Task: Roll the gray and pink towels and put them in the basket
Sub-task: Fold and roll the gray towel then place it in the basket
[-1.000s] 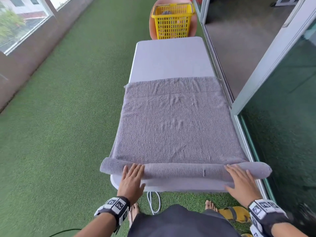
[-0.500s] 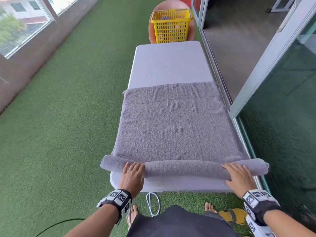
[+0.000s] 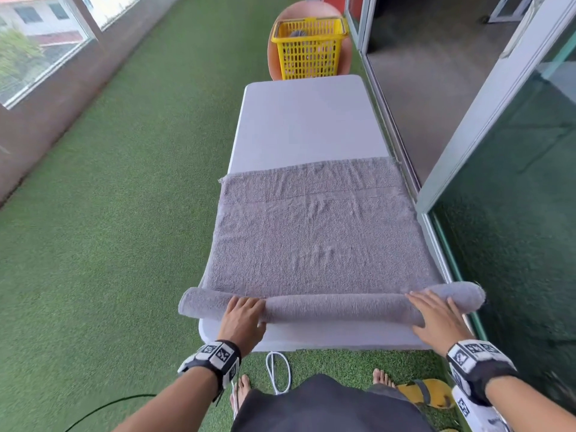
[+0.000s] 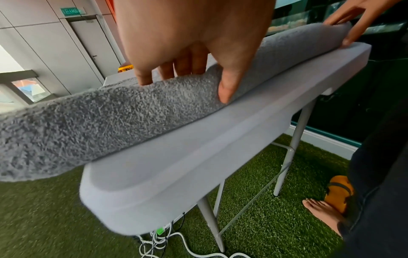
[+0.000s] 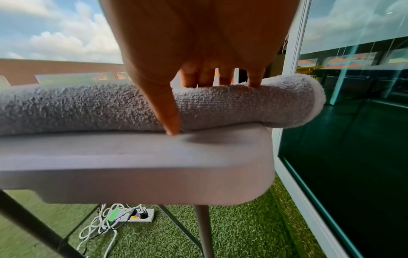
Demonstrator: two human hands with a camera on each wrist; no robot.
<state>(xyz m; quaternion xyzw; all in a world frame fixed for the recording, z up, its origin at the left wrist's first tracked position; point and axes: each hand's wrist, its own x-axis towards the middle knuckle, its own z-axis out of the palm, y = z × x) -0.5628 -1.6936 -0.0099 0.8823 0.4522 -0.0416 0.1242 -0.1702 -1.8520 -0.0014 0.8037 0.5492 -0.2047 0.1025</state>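
On the surface (image 3: 307, 120), the gray towel (image 3: 314, 238) lies mostly flat; only its near edge is wound into a roll (image 3: 336, 308), so most of the rolling is judged to remain. Beyond the far end stands the yellow basket (image 3: 308, 48), with something gray inside, too small to identify. No pink towel is in view. Left hand (image 3: 241, 321) and right hand (image 3: 436, 319) lie over the roll, fingers (image 4: 145, 76) draped across its top, thumbs behind it.

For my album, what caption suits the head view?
Both hands, left hand and right hand, rolling a gray towel on a white table.
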